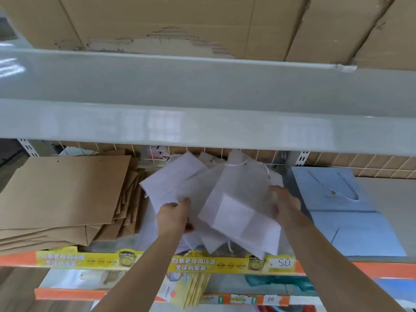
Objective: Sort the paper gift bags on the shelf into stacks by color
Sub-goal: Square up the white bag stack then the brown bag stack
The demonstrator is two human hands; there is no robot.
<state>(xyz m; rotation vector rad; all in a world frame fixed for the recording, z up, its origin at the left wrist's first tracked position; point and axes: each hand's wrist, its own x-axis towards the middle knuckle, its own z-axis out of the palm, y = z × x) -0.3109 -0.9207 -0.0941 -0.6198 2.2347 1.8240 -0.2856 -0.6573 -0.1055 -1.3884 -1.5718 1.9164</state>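
Observation:
A loose fan of white paper gift bags (227, 199) lies in the middle of the shelf. My left hand (174, 216) grips the fan's left side, thumb on top. My right hand (284, 204) holds the right edge of the topmost white bag, which lies flat with its folded bottom toward me. A stack of brown kraft bags (67, 194) sits at the left. Flat at the right lie light blue bags (344, 212) with a rope handle on top.
A grey upper shelf (202, 97) overhangs the bags, with cardboard boxes (180, 23) on it. A wire grid (337, 163) backs the shelf. The front edge carries an orange rail with yellow price labels (231, 263). More goods sit on the shelf below.

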